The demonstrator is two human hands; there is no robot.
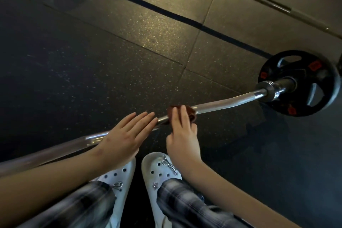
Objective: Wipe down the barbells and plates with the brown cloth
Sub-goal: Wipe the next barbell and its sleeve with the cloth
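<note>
Right hand [182, 136] pinches cloth [190, 114] on bar [222, 103]; left hand [127, 135] flat, fingers straight. Risk: loose pinch, cloth slips off; plate [298, 83] at right unwiped.

Arms [55, 179]: bare.
Trousers [185, 201]: plaid, with grey, black and white checks.
Clogs [159, 162]: white, with round holes over the toes.
Charms [169, 165]: silver, on both clogs; a bow-shaped one sits just under the right hand [182, 139].

My cloth [192, 114]: brown. Barbell [222, 102]: silver chrome. Plate [331, 83]: black with red labels. Floor mats [111, 61]: dark grey, pale speckles. My clogs [157, 163]: white, silver charms. My trousers [185, 201]: grey-and-black plaid.
</note>
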